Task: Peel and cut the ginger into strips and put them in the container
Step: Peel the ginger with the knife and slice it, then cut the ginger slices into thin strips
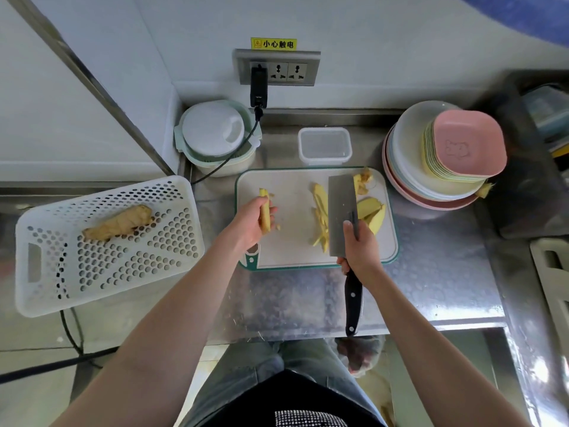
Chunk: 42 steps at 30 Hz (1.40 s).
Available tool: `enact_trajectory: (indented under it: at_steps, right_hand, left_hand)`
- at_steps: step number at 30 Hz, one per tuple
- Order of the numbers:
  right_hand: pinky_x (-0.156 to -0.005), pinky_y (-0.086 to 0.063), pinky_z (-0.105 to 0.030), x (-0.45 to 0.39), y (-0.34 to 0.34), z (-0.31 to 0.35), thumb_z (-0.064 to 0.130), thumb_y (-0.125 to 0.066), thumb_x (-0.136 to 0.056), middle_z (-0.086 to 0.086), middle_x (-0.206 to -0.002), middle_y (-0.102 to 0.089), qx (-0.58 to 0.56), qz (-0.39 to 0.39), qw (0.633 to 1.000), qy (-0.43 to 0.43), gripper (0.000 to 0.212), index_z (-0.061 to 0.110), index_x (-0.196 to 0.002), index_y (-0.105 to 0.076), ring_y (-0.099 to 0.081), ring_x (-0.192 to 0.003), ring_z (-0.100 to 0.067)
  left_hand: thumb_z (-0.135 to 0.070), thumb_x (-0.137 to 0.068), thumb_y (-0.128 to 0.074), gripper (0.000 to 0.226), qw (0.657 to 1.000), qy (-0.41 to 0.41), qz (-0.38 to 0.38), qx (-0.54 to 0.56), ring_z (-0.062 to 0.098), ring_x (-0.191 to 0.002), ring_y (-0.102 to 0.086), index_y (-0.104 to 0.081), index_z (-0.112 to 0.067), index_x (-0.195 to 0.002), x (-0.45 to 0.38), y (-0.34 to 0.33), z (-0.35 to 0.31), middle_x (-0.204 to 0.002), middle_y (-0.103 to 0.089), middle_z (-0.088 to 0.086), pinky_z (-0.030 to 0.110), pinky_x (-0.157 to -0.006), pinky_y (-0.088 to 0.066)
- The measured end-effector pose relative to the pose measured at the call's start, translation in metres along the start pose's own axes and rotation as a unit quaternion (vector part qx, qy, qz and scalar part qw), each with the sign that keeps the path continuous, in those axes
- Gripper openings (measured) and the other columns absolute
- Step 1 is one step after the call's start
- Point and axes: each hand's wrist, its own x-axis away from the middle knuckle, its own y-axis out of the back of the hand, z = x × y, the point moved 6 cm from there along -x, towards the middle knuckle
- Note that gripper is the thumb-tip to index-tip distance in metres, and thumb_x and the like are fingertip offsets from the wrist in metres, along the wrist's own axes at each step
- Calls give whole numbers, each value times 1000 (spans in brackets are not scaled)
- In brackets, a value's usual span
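Note:
A white cutting board [292, 241] with a green rim lies on the steel counter. My left hand [251, 224] holds a bunch of yellow ginger strips [264, 211] above the board's left half. My right hand [358, 249] grips a cleaver [341, 217] by its black handle, blade flat over the board. More cut strips [320, 217] lie left of the blade, peeled ginger slices [371, 212] lie right of it, and a knobbly offcut [363, 180] sits at the board's far right corner. A clear rectangular container [324, 146] stands behind the board.
A white perforated basket [104, 245] at the left holds an unpeeled ginger root [118, 223]. A lidded strainer bowl [215, 140] stands at the back left under a wall socket [277, 67] with a plugged cable. Stacked plates and a pink dish [446, 158] stand at the right.

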Motion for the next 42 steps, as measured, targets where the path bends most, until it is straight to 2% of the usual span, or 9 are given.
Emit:
enact_trajectory:
  at_steps: [5, 10, 14, 17, 20, 23, 25, 29, 42]
  right_hand:
    - [-35, -37, -24, 4, 5, -11, 34, -35, -103, -17, -74, -50, -13, -21, 999, -32, 28, 8, -94, -42, -43, -38, -20]
    - [-47, -50, -40, 11, 6, -7, 33, -28, -103, -12, -75, -55, 170, -36, 985, 18, 28, 10, -93, -40, -55, -55, -31]
    - [-52, -46, -37, 18, 1, -4, 29, -23, -105, -7, -68, -52, 290, -92, 952, 42, 23, 11, -102, -37, -55, -62, -32]
    - [-53, -45, -36, 17, 1, -5, 27, -22, -105, -10, -72, -55, 301, -111, 946, 43, 21, 12, -103, -36, -57, -64, -34]
    - [-50, -39, -33, 15, 9, -7, 33, -25, -104, -8, -68, -53, 266, -130, 954, 48, 23, 14, -96, -34, -54, -60, -33]
    - [-49, -37, -32, 16, 15, -11, 35, -28, -103, -4, -65, -49, 259, -139, 955, 47, 23, 15, -94, -32, -53, -59, -32]
    - [-49, -38, -33, 18, 15, -14, 35, -27, -103, -4, -66, -49, 259, -130, 956, 46, 22, 16, -95, -33, -53, -59, -32]
    - [-50, -41, -35, 22, 9, -17, 36, -27, -103, -10, -70, -54, 245, -119, 961, 40, 21, 16, -97, -33, -55, -61, -34]
    - [-51, -41, -37, 3, -23, 22, 33, -25, -104, -9, -71, -53, 275, -89, 956, 56, 22, 13, -105, -36, -51, -62, -32]
  left_hand:
    - [-16, -96, -37, 30, 962, -89, -98, -240, 24, -83, -50, -52, -12, -70, -1, -2, -20, -79, -54, 8, 27, -70, -34]
    - [-10, -92, -39, 30, 838, -236, -227, -436, 34, -109, -54, -60, 0, -113, 18, 10, -20, -109, -62, 16, 36, -80, -41]
    - [-7, -82, -53, 31, 711, -360, -179, -577, 37, -105, -51, -59, -4, -113, 23, -17, -6, -110, -60, 16, 41, -87, -41]
    - [-11, -77, -62, 43, 534, -496, -22, -684, 36, -120, -48, -59, -10, -120, 29, -54, 23, -124, -56, 12, 49, -100, -41]
    - [-31, -97, -41, 59, 307, -491, 118, -807, 24, -146, -13, -19, -17, -150, 26, -79, 70, -158, -15, 2, 49, -118, -7]
    - [-37, -102, -16, 56, 234, -432, 121, -863, 19, -147, 2, 3, -16, -151, 13, -87, 83, -160, 3, 0, 46, -116, 4]
    - [-34, -101, -15, 53, 216, -470, 97, -850, 19, -145, -18, -17, -15, -150, 11, -88, 73, -157, -20, 2, 44, -117, -6]
    - [-33, -90, -38, 42, 279, -558, 62, -779, 21, -111, -59, -66, -14, -115, 12, -66, 54, -118, -65, 2, 38, -103, -31]
    - [-34, -77, -55, 25, 373, -517, -133, -759, 28, -103, -47, -60, -12, -86, 8, -25, 10, -91, -61, 6, 48, -99, -34]
